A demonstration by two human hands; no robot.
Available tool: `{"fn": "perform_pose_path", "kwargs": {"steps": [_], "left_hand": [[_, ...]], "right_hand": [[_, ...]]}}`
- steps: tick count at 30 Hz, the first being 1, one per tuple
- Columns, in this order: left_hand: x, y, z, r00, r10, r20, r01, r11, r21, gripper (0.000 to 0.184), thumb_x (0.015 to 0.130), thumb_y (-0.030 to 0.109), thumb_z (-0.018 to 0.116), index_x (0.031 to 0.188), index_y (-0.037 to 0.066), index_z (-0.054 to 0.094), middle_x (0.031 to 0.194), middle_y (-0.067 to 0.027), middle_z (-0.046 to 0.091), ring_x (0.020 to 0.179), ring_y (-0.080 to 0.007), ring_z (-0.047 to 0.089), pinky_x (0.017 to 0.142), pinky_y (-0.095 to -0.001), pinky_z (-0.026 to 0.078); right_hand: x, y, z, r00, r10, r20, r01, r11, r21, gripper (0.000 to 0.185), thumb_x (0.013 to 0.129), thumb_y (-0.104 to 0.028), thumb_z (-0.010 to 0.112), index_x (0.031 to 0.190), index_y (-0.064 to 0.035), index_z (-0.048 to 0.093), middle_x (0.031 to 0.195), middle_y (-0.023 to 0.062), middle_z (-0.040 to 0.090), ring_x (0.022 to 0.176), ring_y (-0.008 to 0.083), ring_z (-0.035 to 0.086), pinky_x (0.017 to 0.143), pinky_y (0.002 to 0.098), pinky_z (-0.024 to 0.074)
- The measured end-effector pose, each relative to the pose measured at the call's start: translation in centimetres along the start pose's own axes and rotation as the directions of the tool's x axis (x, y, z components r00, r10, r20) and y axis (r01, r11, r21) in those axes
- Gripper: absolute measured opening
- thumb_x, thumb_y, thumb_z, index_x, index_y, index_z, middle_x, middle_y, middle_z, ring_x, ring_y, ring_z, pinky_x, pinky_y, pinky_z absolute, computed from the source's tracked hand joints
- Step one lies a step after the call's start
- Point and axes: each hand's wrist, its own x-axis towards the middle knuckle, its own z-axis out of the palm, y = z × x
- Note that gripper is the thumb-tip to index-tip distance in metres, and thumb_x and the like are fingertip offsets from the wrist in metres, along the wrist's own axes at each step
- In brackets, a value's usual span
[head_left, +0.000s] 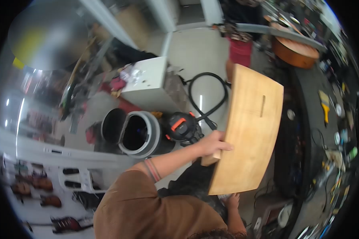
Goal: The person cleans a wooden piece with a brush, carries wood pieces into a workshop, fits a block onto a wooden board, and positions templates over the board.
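My left hand (215, 144) is closed around the left edge of a wide, slightly curved wooden board (252, 137), thumb on its pale face. The board has a narrow dark slot (263, 106) in its upper part and is tilted up in front of me. Under my left hand a small wooden block (210, 159) sticks out at the board's edge; whether it is joined to the board I cannot tell. My right hand (232, 201) is at the board's lower edge with its fingers bent and partly hidden. What it grips is unclear; something pale shows beside it.
A black-and-orange vacuum cleaner (182, 126) with a black hose (190, 93) stands ahead, beside an open grey bin (152, 133) and a white cabinet (145, 89). At right runs a cluttered workbench (313, 85) with a guitar body (295, 53) and a brush (325, 107). Another person (240, 49) stands beyond.
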Motion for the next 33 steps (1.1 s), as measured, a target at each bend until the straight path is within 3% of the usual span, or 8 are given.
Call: {"fn": "perform_pose_path", "kwargs": {"steps": [4, 8, 10, 12, 14, 21, 30, 33], "left_hand": [[0.2, -2.1, 0.9, 0.981, 0.121, -0.151, -0.130, 0.990, -0.054, 0.043, 0.098, 0.016, 0.080, 0.130, -0.011, 0.072, 0.114, -0.0116, 0.080, 0.105, -0.0145, 0.074, 0.094, -0.0335, 0.058], [0.1, -5.8, 3.2, 0.925, 0.197, -0.324, -0.259, 0.952, -0.160, 0.040, 0.100, 0.013, 0.078, 0.130, -0.012, 0.070, 0.114, -0.0120, 0.080, 0.103, -0.0147, 0.074, 0.094, -0.0337, 0.059], [0.2, -8.7, 3.6, 0.892, 0.238, -0.385, -0.324, 0.929, -0.177, 0.039, 0.101, 0.011, 0.077, 0.131, -0.012, 0.070, 0.114, -0.0122, 0.080, 0.102, -0.0147, 0.074, 0.093, -0.0340, 0.059], [-0.8, -9.5, 3.7, 0.883, 0.233, -0.409, -0.338, 0.918, -0.207, 0.039, 0.101, 0.013, 0.076, 0.132, -0.011, 0.070, 0.118, -0.0129, 0.080, 0.104, -0.0154, 0.074, 0.095, -0.0346, 0.059], [-2.4, -10.0, 3.6, 0.880, 0.222, -0.420, -0.325, 0.927, -0.190, 0.040, 0.102, 0.014, 0.076, 0.132, -0.011, 0.070, 0.121, -0.0131, 0.079, 0.106, -0.0156, 0.074, 0.096, -0.0346, 0.059], [-8.5, -12.8, 5.8, 0.815, 0.284, -0.506, -0.464, 0.842, -0.276, 0.043, 0.103, 0.013, 0.074, 0.138, -0.011, 0.068, 0.128, -0.0137, 0.078, 0.113, -0.0176, 0.073, 0.102, -0.0351, 0.058], [-14.9, -12.4, 4.3, 0.785, 0.307, -0.538, -0.570, 0.697, -0.435, 0.044, 0.105, 0.015, 0.074, 0.138, -0.014, 0.068, 0.133, -0.0151, 0.076, 0.115, -0.0195, 0.074, 0.104, -0.0358, 0.058], [-18.5, -11.8, 1.0, 0.801, 0.521, -0.295, -0.541, 0.841, 0.013, 0.045, 0.109, 0.022, 0.071, 0.142, -0.008, 0.067, 0.120, -0.0134, 0.081, 0.109, -0.0186, 0.075, 0.096, -0.0343, 0.060]], "right_hand": [[6.8, 7.0, 7.1, 0.947, -0.293, 0.133, 0.295, 0.956, 0.003, 0.062, 0.099, -0.028, 0.077, 0.152, -0.0033, 0.057, 0.146, 0.0279, 0.063, 0.131, 0.0423, 0.065, 0.106, 0.0547, 0.0573], [10.7, 8.4, -4.2, 0.892, -0.164, 0.421, 0.000, 0.932, 0.364, 0.059, 0.106, -0.033, 0.067, 0.153, 0.0019, 0.056, 0.150, 0.0255, 0.063, 0.128, 0.0392, 0.071, 0.098, 0.0520, 0.0600], [19.3, 17.9, -0.8, 0.985, -0.148, 0.088, -0.039, 0.306, 0.951, 0.079, 0.110, -0.053, 0.060, 0.163, 0.0045, 0.046, 0.165, 0.0238, 0.054, 0.143, 0.0355, 0.063, 0.109, 0.0474, 0.0551], [11.6, 8.1, -9.4, 0.990, 0.136, 0.038, -0.040, 0.011, 0.999, 0.094, 0.111, -0.068, 0.054, 0.171, 0.0014, 0.035, 0.170, 0.0216, 0.049, 0.152, 0.0351, 0.055, 0.122, 0.0465, 0.0455], [7.0, 2.6, -13.2, 0.965, -0.263, 0.023, -0.115, -0.342, 0.933, 0.096, 0.111, -0.073, 0.049, 0.173, -0.0020, 0.030, 0.173, 0.0185, 0.046, 0.155, 0.0339, 0.051, 0.131, 0.0465, 0.0357], [-1.9, -10.3, -14.1, 0.909, -0.303, -0.284, 0.157, -0.383, 0.910, 0.068, 0.116, -0.045, 0.055, 0.165, -0.0002, 0.042, 0.159, 0.0205, 0.060, 0.136, 0.0334, 0.068, 0.110, 0.0483, 0.0585], [-5.0, -13.1, -14.7, 0.846, -0.370, -0.384, 0.247, -0.368, 0.896, 0.068, 0.114, -0.043, 0.056, 0.163, 0.0032, 0.045, 0.154, 0.0245, 0.064, 0.133, 0.0368, 0.070, 0.110, 0.0500, 0.0592], [-9.3, -14.6, -16.8, 0.841, -0.397, -0.367, 0.202, -0.400, 0.894, 0.068, 0.112, -0.041, 0.056, 0.161, 0.0054, 0.046, 0.154, 0.0270, 0.063, 0.132, 0.0376, 0.070, 0.109, 0.0506, 0.0598]]}}
